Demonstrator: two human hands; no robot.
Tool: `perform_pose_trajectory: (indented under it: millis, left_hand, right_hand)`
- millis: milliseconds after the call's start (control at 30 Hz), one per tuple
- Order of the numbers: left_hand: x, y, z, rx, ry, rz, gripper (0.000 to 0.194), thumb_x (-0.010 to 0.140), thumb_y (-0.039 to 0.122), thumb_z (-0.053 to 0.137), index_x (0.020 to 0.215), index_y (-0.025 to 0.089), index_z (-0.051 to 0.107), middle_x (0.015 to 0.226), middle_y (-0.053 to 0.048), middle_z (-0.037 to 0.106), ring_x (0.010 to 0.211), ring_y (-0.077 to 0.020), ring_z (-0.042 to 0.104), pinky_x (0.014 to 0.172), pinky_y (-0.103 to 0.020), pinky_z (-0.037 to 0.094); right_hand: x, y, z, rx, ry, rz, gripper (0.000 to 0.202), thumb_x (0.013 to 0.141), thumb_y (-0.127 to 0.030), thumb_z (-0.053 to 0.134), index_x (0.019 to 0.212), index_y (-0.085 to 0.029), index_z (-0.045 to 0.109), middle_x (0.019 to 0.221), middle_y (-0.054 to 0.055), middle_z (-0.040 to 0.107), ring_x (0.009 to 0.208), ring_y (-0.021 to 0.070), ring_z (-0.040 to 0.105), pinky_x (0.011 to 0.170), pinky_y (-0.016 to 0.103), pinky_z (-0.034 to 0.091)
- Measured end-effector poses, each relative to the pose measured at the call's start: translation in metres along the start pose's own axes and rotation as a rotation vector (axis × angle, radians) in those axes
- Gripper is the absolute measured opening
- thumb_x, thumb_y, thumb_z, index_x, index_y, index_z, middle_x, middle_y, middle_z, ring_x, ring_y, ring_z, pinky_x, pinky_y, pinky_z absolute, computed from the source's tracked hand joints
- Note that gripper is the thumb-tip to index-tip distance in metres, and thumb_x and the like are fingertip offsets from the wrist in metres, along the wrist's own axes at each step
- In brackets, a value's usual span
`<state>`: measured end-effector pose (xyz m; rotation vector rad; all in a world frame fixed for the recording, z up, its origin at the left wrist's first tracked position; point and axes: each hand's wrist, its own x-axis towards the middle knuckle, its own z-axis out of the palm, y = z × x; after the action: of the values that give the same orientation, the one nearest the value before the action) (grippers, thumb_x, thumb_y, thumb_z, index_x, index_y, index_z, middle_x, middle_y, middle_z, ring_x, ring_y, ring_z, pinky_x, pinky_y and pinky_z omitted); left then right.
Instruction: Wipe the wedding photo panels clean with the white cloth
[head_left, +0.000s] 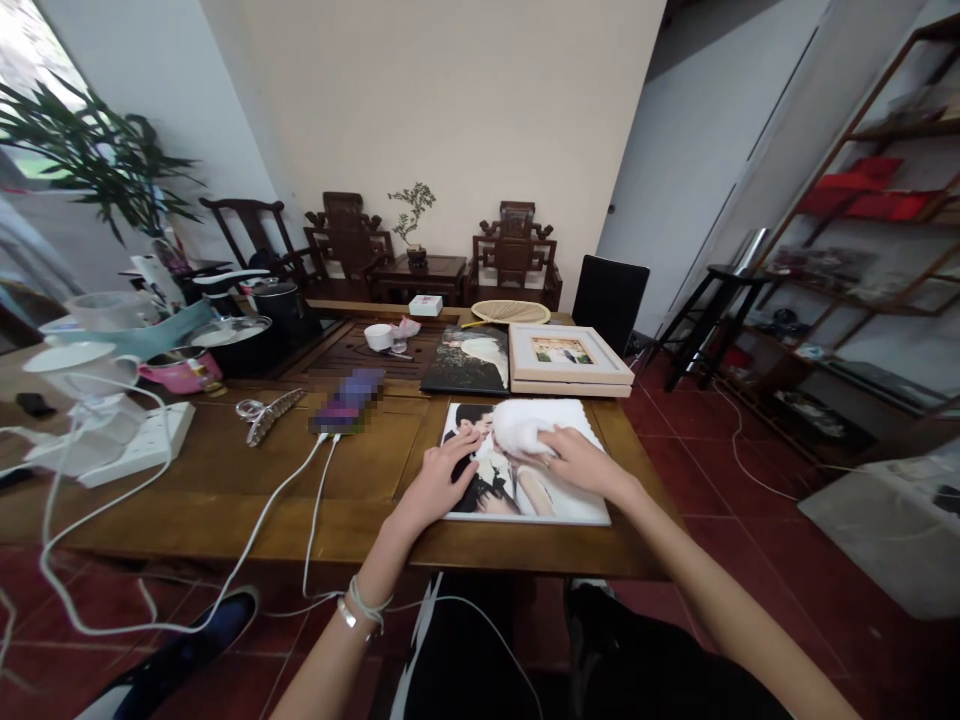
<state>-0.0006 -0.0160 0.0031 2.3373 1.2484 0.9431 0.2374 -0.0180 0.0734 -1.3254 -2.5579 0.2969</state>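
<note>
A large photo panel [559,500] with a picture of a couple lies flat near the front edge of the wooden table [367,500]. My left hand [448,478] rests on the panel's left side, fingers stretched out over the print. In my right hand [577,458] is a fluffy white cloth [519,425], pressed on the upper middle of the panel and covering part of the picture. Just behind the panel lie a dark photo album [466,362] and a stack of pale picture frames [570,352].
A woven fan [510,312] and a small white box [426,305] lie farther back. Left are a white cup [378,337], a phone [349,402] with charging cables, a hair claw clip [270,415], a power strip [139,445] and a pan [229,335]. Cables hang over the front edge.
</note>
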Motion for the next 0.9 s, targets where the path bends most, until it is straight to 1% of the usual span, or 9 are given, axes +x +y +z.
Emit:
perform_pose_trajectory:
  millis: [133, 233, 300, 400, 567, 633, 733, 800, 900]
  left_hand:
    - [0.0, 0.001, -0.001, 0.0, -0.007, 0.0, 0.034, 0.087, 0.029, 0.041, 0.119, 0.024, 0.053, 0.132, -0.003, 0.049, 0.129, -0.0197, 0.034, 0.104, -0.043, 0.029]
    - [0.0, 0.0, -0.001, -0.009, -0.002, -0.008, 0.035, 0.087, 0.029, 0.042, 0.12, 0.024, 0.052, 0.132, -0.004, 0.049, 0.129, -0.0197, 0.035, 0.104, -0.043, 0.03]
    - [0.0, 0.0, 0.0, -0.017, 0.004, -0.013, 0.036, 0.087, 0.029, 0.043, 0.122, 0.024, 0.051, 0.132, -0.005, 0.049, 0.128, -0.0201, 0.036, 0.104, -0.043, 0.03]
    - [0.0, 0.001, -0.001, -0.025, 0.008, -0.016, 0.036, 0.088, 0.028, 0.041, 0.123, 0.024, 0.05, 0.132, -0.005, 0.048, 0.128, -0.0199, 0.036, 0.104, -0.042, 0.03]
    - [0.0, 0.004, -0.003, -0.038, 0.008, -0.023, 0.036, 0.088, 0.025, 0.038, 0.122, 0.024, 0.051, 0.131, -0.004, 0.05, 0.128, -0.0196, 0.036, 0.104, -0.042, 0.03]
    - [0.0, 0.003, -0.003, -0.037, 0.005, -0.031, 0.036, 0.088, 0.025, 0.04, 0.122, 0.024, 0.051, 0.131, -0.004, 0.05, 0.128, -0.02, 0.036, 0.104, -0.043, 0.03]
    - [0.0, 0.003, -0.002, -0.042, -0.005, -0.035, 0.036, 0.087, 0.025, 0.04, 0.122, 0.025, 0.051, 0.131, -0.004, 0.05, 0.128, -0.0204, 0.036, 0.104, -0.044, 0.03]
    - [0.001, 0.004, -0.002, -0.06, 0.003, -0.037, 0.035, 0.088, 0.026, 0.038, 0.121, 0.025, 0.052, 0.13, -0.004, 0.05, 0.127, -0.0202, 0.038, 0.104, -0.044, 0.03]
    - [0.002, 0.006, -0.004, -0.109, 0.067, -0.036, 0.035, 0.091, 0.028, 0.033, 0.119, 0.023, 0.054, 0.129, -0.004, 0.052, 0.125, -0.0179, 0.04, 0.106, -0.04, 0.03]
  right_hand:
    - [0.031, 0.008, 0.016, -0.027, 0.092, 0.02, 0.028, 0.077, -0.007, 0.039, 0.093, -0.017, 0.06, 0.102, 0.008, 0.062, 0.102, 0.0231, 0.05, 0.097, 0.041, 0.023]
    - [0.033, 0.0, 0.028, -0.041, 0.121, 0.03, 0.029, 0.076, -0.006, 0.039, 0.095, -0.016, 0.06, 0.112, 0.01, 0.059, 0.12, 0.025, 0.037, 0.101, 0.047, 0.014]
    - [0.022, -0.009, 0.034, -0.058, 0.111, 0.009, 0.029, 0.075, -0.007, 0.04, 0.095, -0.014, 0.06, 0.114, 0.013, 0.058, 0.125, 0.0249, 0.031, 0.102, 0.048, 0.013]
    - [-0.007, -0.026, 0.031, -0.067, 0.052, -0.026, 0.026, 0.077, -0.01, 0.04, 0.095, -0.014, 0.059, 0.114, 0.015, 0.057, 0.126, 0.0243, 0.032, 0.103, 0.047, 0.014]
    - [-0.055, -0.045, 0.0, 0.03, -0.157, -0.06, 0.023, 0.078, -0.009, 0.04, 0.087, -0.018, 0.059, 0.102, 0.01, 0.061, 0.113, 0.0227, 0.046, 0.101, 0.04, 0.023]
    - [-0.063, -0.042, -0.012, 0.055, -0.211, -0.035, 0.022, 0.077, -0.009, 0.04, 0.082, -0.019, 0.059, 0.09, 0.007, 0.062, 0.101, 0.0217, 0.052, 0.095, 0.036, 0.031]
    - [-0.055, -0.025, -0.021, 0.065, -0.209, 0.031, 0.02, 0.074, -0.009, 0.04, 0.075, -0.019, 0.057, 0.081, 0.005, 0.061, 0.088, 0.0206, 0.054, 0.084, 0.032, 0.038]
    - [-0.04, -0.009, -0.018, 0.07, -0.141, 0.061, 0.02, 0.072, -0.008, 0.039, 0.075, -0.019, 0.056, 0.081, 0.005, 0.061, 0.086, 0.0204, 0.054, 0.081, 0.031, 0.039]
    - [-0.011, 0.007, -0.006, 0.064, 0.017, 0.072, 0.024, 0.073, -0.007, 0.037, 0.08, -0.018, 0.057, 0.086, 0.005, 0.063, 0.086, 0.0207, 0.056, 0.089, 0.036, 0.035]
